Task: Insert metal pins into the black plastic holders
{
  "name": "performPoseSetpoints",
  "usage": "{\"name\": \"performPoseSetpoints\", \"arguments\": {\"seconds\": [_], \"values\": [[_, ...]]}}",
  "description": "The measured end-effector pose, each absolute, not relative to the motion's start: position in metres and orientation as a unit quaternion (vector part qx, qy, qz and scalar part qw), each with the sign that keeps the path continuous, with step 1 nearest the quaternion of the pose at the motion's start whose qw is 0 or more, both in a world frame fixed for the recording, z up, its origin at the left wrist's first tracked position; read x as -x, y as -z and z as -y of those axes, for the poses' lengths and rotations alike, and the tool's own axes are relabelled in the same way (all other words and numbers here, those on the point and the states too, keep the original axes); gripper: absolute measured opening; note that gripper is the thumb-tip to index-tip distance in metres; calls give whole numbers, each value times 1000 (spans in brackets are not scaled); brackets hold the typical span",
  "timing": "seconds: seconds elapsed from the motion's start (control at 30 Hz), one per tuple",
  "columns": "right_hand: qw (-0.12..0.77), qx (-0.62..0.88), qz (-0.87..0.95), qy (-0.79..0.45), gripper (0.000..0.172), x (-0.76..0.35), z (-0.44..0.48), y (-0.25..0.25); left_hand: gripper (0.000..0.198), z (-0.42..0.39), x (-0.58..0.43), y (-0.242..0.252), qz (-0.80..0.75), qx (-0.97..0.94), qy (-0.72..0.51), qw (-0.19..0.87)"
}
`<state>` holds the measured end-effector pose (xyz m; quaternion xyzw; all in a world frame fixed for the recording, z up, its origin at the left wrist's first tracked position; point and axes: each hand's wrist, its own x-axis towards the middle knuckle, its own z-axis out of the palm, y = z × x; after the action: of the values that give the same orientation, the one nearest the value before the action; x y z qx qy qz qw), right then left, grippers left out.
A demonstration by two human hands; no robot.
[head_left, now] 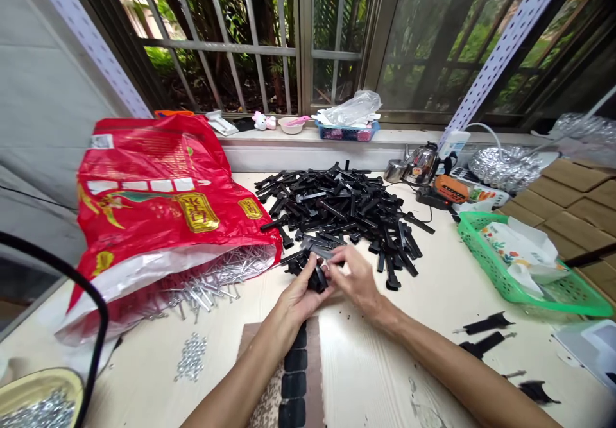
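Observation:
A big heap of black plastic parts [344,213] lies on the pale table [433,299] in front of the window. At its near edge my left hand [301,293] is closed round a small black part [317,279]. My right hand [353,274] pinches a thin grey metal pin [325,253] against that part, fingers curled. Both hands touch at the part. Below my hands a row of black parts [294,376] lies in line on a brown board [279,383].
A red sack [158,197] on the left spills metal pins [206,283]. A small heap of screws [191,354] lies nearby. A green basket [568,293], a kettle [422,163] and cardboard [572,200] sit right. Finished black parts [484,332] lie at right front.

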<state>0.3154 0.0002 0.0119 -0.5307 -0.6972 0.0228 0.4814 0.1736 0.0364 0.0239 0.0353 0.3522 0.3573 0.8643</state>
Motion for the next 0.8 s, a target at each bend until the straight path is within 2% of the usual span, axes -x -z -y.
{"name": "performPoseSetpoints", "arguments": {"seconds": [0.1, 0.17, 0.27, 0.33, 0.4, 0.5, 0.57, 0.63, 0.7, 0.8], "values": [[432, 471, 768, -32, 9, -307, -6, -2, 11, -39, -168, -23, -355, -80, -363, 858], [386, 526, 758, -4, 13, -314, -20, 3, 16, -42, -159, -22, -375, -99, -367, 845], [257, 631, 729, 64, 20, -331, -46, 9, 20, -46, -143, -21, -427, -167, -403, 792], [168, 647, 737, 98, 18, -338, -56, 12, 26, -48, -135, -23, -452, -234, -430, 745], [124, 634, 754, 122, 14, -341, -56, 12, 29, -49, -130, -23, -470, -309, -458, 688], [146, 630, 750, 137, 13, -337, -41, -2, 26, -49, -126, -20, -520, -455, -477, 544], [188, 627, 749, 100, 12, -329, -27, -18, 19, -48, -124, -18, -532, -566, -452, 438], [226, 607, 762, 4, 10, -319, -18, -35, 19, -47, -121, -18, -486, -678, -415, 363], [257, 577, 764, -134, 10, -308, -17, -46, 28, -49, -117, -20, -410, -763, -379, 324], [293, 524, 737, -310, 27, -300, -28, -42, 24, -54, -106, -20, -418, -760, -377, 324]]}}
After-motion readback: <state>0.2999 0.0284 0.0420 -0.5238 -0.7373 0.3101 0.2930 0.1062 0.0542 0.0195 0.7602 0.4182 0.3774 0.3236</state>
